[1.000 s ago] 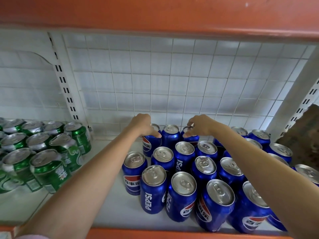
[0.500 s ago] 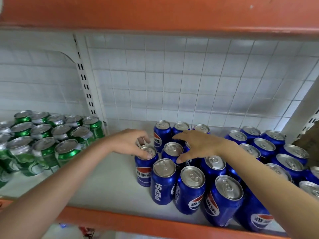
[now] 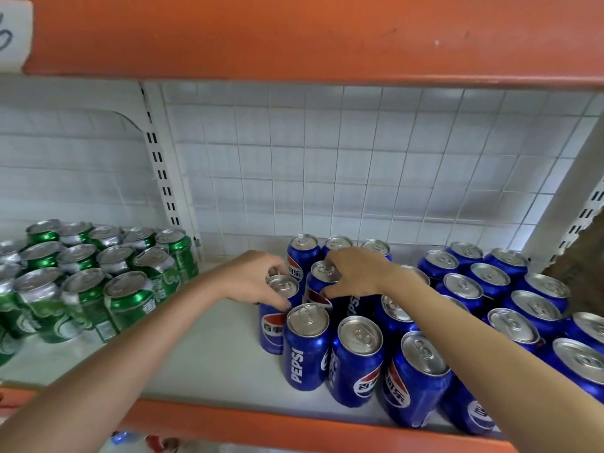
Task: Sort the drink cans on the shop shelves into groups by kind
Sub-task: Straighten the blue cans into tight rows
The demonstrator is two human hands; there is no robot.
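1. The left hand (image 3: 251, 277) grips the top of a blue Pepsi can (image 3: 276, 317) on the white shelf (image 3: 209, 354).
2. The right hand (image 3: 354, 273) grips a neighbouring Pepsi can (image 3: 322, 277).
3. Green cans (image 3: 98, 276) stand grouped at the left.

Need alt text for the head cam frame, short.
Two bare hands each grip the top of a blue Pepsi can: left hand, right hand, within the blue cans. Green cans stand apart at left.

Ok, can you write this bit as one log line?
left hand: grips blue can | right hand: grips blue can behind | green cans: grouped left | shelf
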